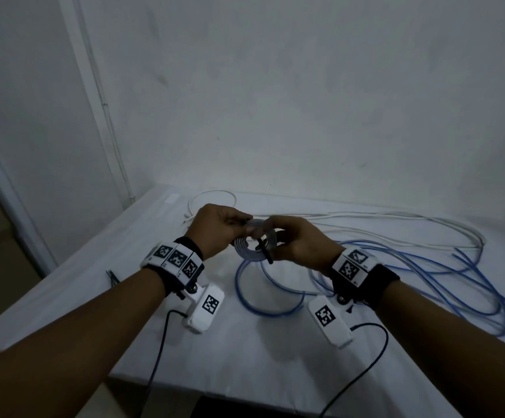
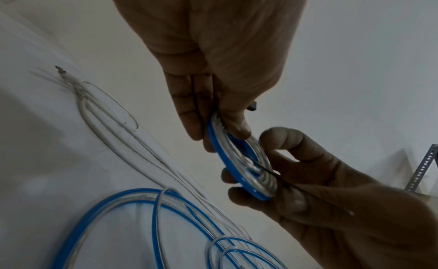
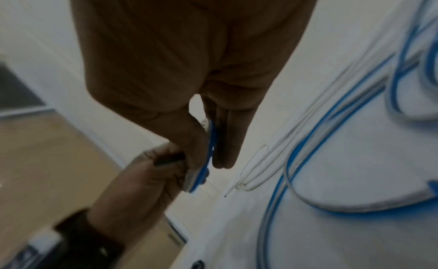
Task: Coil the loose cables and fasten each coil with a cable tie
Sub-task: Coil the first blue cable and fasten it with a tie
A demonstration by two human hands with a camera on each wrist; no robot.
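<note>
Both forearms are seen closest, raised above the white table. Beneath and to the right of the hands, a loose blue cable is spread in loops; beyond them a white cable is laid. Between the hands a small blue coil is held: pinched by the left hand, gripped by the right hand, with a black cable tie across it.

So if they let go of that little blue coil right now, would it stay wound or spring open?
Probably spring open: the blue coil is wound tight, and both hands pinch it flat. The black cable tie looks threaded but not yet cinched. It seems light, held by fingertips alone.
</note>
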